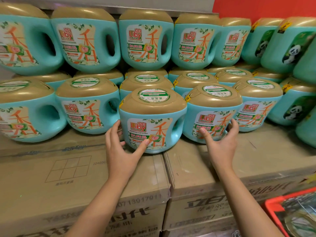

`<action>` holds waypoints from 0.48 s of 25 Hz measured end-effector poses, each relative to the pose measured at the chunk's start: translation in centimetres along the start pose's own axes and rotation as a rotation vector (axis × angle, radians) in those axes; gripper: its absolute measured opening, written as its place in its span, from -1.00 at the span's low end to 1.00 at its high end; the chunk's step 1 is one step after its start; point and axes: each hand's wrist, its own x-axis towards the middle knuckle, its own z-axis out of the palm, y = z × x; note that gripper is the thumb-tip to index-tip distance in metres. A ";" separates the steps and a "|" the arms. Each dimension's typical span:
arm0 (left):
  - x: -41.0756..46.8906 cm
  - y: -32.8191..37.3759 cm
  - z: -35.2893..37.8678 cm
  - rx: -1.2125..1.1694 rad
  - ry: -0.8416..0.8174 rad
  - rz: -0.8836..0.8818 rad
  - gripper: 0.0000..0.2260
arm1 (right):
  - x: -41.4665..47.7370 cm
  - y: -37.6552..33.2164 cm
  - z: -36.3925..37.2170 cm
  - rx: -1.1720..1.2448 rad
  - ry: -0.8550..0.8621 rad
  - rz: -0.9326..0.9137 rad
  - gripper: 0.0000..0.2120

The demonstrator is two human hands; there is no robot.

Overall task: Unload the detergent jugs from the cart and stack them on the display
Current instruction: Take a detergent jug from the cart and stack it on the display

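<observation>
- Cupping the front jug (152, 124) low on its left flank with the left hand (119, 146): fingers wrapped round the side, thumb pressed flat on the label.
- Holding the right hand (220, 144) spread, fingers apart and loosely curved, at the neighbouring jug (213, 101) to the right; thumb before its label, fingertips by its far edge; contact not clear.
- Front jug: upright, teal body, gold cap, handle to the right, standing on the cardboard boxes (77, 177) over the seam between 2 of them, ahead of the row.
- Behind: 2 tiers of matching stacked jugs (89, 48), upper tier resting on the caps of the lower.
- Far right: panda-label jugs (290, 48), red wall (256, 6) above.
- Bottom right corner: red crate (269, 208), contents blurred.
</observation>
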 end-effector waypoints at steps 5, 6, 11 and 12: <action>-0.4 0.0 -0.1 -0.074 -0.005 -0.094 -0.27 | -3.6 -1.0 -3.1 0.047 0.152 0.043 -0.44; -0.7 0.0 -0.2 -0.081 -0.016 -0.109 -0.32 | -5.3 -0.9 -4.2 0.080 0.198 0.058 -0.54; -2.9 0.9 -1.6 -0.040 -0.057 -0.104 -0.63 | -15.3 0.9 -11.1 0.182 0.290 0.136 -0.74; -3.8 1.5 -2.0 -0.062 -0.065 -0.100 -0.72 | -17.4 1.2 -12.6 0.151 0.258 0.184 -0.77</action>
